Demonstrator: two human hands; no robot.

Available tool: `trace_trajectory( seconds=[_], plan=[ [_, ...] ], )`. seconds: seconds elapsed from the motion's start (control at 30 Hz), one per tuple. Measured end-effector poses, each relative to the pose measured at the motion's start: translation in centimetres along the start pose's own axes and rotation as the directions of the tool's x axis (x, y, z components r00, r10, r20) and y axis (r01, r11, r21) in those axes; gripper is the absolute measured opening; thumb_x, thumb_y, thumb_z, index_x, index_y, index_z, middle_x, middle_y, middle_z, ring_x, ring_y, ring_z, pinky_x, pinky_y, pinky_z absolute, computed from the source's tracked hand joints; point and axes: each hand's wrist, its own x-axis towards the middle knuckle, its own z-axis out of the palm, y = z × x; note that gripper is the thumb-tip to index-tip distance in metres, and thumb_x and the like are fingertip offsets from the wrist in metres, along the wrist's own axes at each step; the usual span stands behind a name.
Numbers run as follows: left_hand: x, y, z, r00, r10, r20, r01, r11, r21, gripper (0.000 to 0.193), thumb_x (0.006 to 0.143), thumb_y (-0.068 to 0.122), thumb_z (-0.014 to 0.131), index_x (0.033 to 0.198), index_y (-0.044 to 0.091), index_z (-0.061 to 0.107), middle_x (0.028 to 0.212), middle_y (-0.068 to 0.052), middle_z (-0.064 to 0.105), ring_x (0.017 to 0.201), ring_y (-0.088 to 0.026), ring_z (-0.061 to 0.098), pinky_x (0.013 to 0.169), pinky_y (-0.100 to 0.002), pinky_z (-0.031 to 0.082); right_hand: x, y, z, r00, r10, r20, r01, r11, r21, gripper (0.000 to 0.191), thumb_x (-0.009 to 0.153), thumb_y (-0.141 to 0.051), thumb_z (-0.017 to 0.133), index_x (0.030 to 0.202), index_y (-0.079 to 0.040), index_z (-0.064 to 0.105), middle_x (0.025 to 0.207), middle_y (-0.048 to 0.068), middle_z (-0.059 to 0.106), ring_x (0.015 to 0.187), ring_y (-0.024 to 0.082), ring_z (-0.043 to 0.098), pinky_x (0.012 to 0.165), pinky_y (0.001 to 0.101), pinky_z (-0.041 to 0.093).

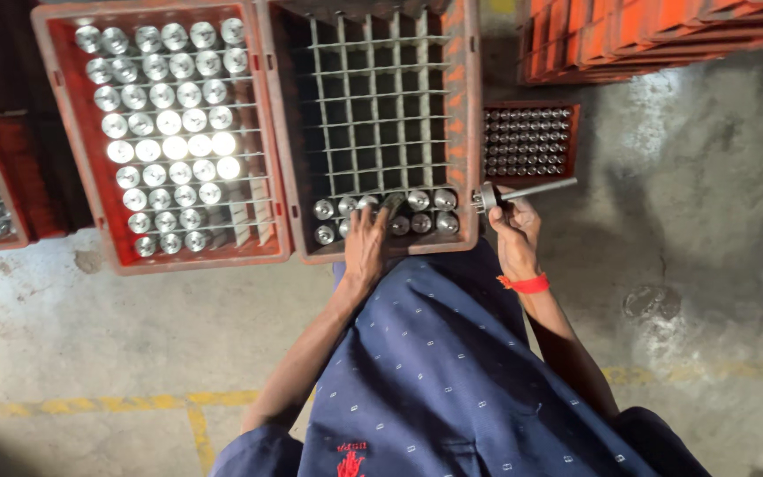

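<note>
Fingers of the left hand [366, 243] curl down onto a metal cylinder [393, 203] in the near row of a red gridded crate [461, 132], closed around it. Beside that crate, the right hand [516, 237], red wristband [525, 284] below, grips a flanged metal shaft [523, 191]. Left of it, a second red crate [64, 132] is nearly full of shiny cylinders.
</note>
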Motion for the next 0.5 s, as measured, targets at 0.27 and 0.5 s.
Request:
trace_trajectory(
  seconds=[0.27,0.5],
  plan=[
    [-2.1,-4.9,-3.8,0.971,0.027,-0.239,-0.112,0.929,-0.352,0.053,0.077,-0.004,0.072,0.129,0.009,0.067,0.107,-0.013,0.064,0.103,-0.036,0.066,0.086,-0.044,0.054,0.5,1.9,1.9,0.993,-0.048,0.109,0.039,0.996,0.078,0.044,0.090,0.011,0.062,0.133,0.005,0.063,0.111,0.001,0.063,0.093,0.006,0.054,0.085,0.0199,0.043],
    [-1.9,-19.2,-10.5,0.781,-0.218,-0.585,0.325,0.942,0.082,0.061,0.077,0.007,0.076,0.137,0.005,0.065,0.146,-0.033,0.047,0.136,-0.053,0.042,0.113,-0.058,0.033,-0.3,3.4,5.6,0.990,-0.027,0.137,0.026,1.000,0.007,0.040,0.094,0.008,0.069,0.133,0.005,0.062,0.113,0.002,0.064,0.096,0.007,0.056,0.087,0.0211,0.045]
  ],
)
